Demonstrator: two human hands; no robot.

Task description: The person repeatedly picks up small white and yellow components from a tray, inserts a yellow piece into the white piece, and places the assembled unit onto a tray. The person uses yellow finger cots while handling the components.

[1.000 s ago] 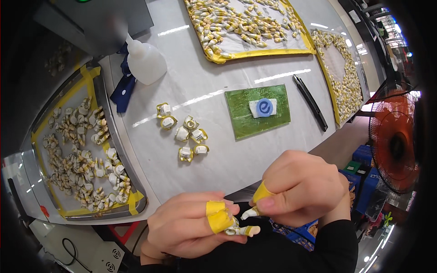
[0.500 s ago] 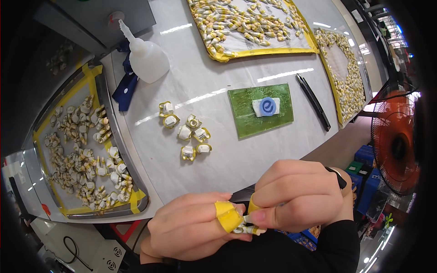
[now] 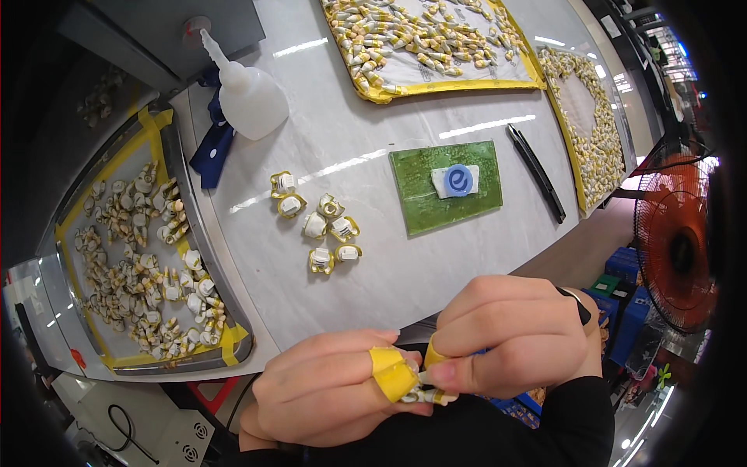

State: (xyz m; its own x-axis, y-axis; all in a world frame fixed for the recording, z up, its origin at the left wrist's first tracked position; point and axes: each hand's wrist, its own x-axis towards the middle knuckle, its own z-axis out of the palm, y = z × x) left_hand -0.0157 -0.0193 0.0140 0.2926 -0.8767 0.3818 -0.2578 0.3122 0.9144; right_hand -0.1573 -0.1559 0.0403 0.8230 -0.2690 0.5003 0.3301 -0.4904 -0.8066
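Figurine piece, white with a pale tip, sits gripped in the curled fingers of the left hand at the desk's near edge.
The right hand, thumb and finger pinched together, holds a small white part close beside it. Seven white-and-yellow pieces stand left of a green slab.
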